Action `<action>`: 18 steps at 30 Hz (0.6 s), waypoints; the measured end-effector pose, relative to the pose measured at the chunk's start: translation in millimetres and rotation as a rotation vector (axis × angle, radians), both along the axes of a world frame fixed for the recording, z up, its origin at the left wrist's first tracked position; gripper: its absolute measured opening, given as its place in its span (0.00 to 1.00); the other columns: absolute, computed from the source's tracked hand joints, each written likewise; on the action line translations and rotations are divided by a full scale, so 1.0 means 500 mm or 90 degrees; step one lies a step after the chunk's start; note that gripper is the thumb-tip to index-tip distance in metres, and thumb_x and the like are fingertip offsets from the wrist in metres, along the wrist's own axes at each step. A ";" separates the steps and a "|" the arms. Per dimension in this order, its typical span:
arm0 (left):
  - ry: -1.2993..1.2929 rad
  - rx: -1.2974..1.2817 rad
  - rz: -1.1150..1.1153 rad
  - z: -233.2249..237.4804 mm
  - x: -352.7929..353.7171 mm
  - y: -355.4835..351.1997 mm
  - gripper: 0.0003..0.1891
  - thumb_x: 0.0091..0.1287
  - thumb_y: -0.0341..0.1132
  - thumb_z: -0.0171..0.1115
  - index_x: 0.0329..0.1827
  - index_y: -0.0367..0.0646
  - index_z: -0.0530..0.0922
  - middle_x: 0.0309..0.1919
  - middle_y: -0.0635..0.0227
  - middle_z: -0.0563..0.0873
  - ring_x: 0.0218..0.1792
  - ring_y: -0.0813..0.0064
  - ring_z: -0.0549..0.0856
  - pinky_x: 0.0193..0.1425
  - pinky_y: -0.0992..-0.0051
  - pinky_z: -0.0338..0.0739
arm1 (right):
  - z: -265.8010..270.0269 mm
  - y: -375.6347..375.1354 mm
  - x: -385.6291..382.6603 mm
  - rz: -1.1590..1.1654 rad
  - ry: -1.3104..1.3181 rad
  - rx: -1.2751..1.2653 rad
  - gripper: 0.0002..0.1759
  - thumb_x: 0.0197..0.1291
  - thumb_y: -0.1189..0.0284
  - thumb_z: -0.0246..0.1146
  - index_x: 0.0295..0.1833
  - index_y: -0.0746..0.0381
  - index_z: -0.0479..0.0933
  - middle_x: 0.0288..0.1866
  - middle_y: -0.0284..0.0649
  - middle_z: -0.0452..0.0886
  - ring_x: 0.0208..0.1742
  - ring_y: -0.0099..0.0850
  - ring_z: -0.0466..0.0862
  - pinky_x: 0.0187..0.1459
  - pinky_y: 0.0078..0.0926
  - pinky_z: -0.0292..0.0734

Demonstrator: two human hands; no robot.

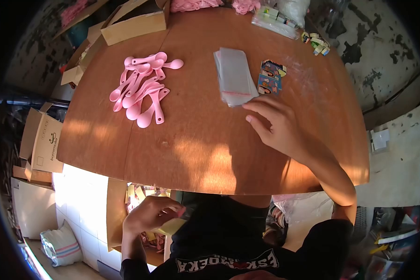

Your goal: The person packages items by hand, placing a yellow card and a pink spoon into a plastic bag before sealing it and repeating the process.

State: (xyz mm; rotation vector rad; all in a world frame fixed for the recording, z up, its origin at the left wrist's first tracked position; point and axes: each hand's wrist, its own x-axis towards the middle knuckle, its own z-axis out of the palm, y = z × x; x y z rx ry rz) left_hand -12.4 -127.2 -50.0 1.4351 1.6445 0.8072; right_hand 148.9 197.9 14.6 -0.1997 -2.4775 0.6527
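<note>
On the wooden table [191, 140], my right hand [277, 123] reaches in with thumb and fingers apart. Its fingertips are right at the lower edge of a stack of clear plastic bags [238, 77]. Two small printed cards [270, 77] lie just beyond that hand. To the left is a loose pile of pink plastic measuring spoons [142, 88]. My left hand [149, 213] is below the table edge, fingers curled, beside my lap. Something pinkish and see-through shows at its fingertips, too blurred to name. Under it a cardboard box [116, 214] holds yellow and pink pieces.
Open cardboard boxes [135, 25] stand at the far left edge. Bags of pink items [196, 4] and a clear pack of small boxes [275, 22] are along the back. Several small cartons [316, 44] lie at the back right. A white sack [60, 245] sits on the floor.
</note>
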 end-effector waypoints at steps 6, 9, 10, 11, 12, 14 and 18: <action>0.048 -0.030 0.348 -0.348 -0.124 -0.164 0.07 0.59 0.23 0.68 0.40 0.36 0.82 0.38 0.64 0.87 0.37 0.74 0.88 0.41 0.74 0.86 | -0.040 0.126 -0.089 -0.078 -0.008 0.146 0.09 0.51 0.71 0.70 0.36 0.64 0.84 0.33 0.44 0.83 0.38 0.42 0.81 0.43 0.37 0.75; 0.087 -0.030 0.422 -0.352 -0.110 -0.167 0.09 0.58 0.25 0.68 0.42 0.37 0.81 0.35 0.63 0.87 0.36 0.75 0.88 0.39 0.75 0.84 | -0.057 0.128 -0.098 -0.081 -0.020 0.151 0.10 0.49 0.67 0.71 0.33 0.63 0.84 0.31 0.44 0.83 0.37 0.42 0.81 0.42 0.39 0.75; 0.086 -0.054 0.462 -0.345 -0.105 -0.163 0.11 0.57 0.25 0.67 0.44 0.37 0.80 0.34 0.63 0.87 0.35 0.73 0.87 0.37 0.76 0.82 | -0.065 0.130 -0.101 -0.071 0.005 0.149 0.10 0.49 0.67 0.71 0.33 0.62 0.85 0.31 0.43 0.82 0.36 0.42 0.81 0.42 0.39 0.75; 0.086 -0.055 0.465 -0.355 -0.106 -0.167 0.11 0.57 0.25 0.67 0.44 0.37 0.80 0.34 0.63 0.87 0.35 0.73 0.87 0.37 0.76 0.82 | -0.070 0.130 -0.102 -0.068 0.005 0.149 0.10 0.49 0.67 0.71 0.33 0.62 0.85 0.31 0.43 0.82 0.36 0.42 0.81 0.42 0.39 0.75; 0.131 -0.053 0.459 -0.375 -0.110 -0.172 0.11 0.58 0.25 0.66 0.43 0.37 0.80 0.32 0.63 0.87 0.34 0.74 0.87 0.35 0.77 0.81 | -0.076 0.127 -0.101 -0.082 0.012 0.127 0.10 0.49 0.67 0.71 0.33 0.62 0.85 0.30 0.42 0.82 0.36 0.42 0.81 0.42 0.39 0.74; 0.177 -0.051 0.451 -0.408 -0.117 -0.180 0.10 0.58 0.26 0.66 0.43 0.37 0.80 0.30 0.64 0.86 0.33 0.75 0.86 0.34 0.78 0.80 | -0.082 0.127 -0.098 -0.098 0.019 0.106 0.09 0.49 0.67 0.71 0.33 0.62 0.85 0.30 0.42 0.81 0.36 0.42 0.80 0.42 0.40 0.74; -0.011 -0.059 0.518 -0.393 -0.117 -0.175 0.14 0.59 0.26 0.66 0.49 0.36 0.78 0.30 0.66 0.85 0.33 0.79 0.85 0.34 0.79 0.79 | -0.082 0.122 -0.088 -0.093 0.037 0.175 0.10 0.50 0.69 0.70 0.36 0.62 0.84 0.32 0.41 0.82 0.38 0.42 0.80 0.43 0.40 0.74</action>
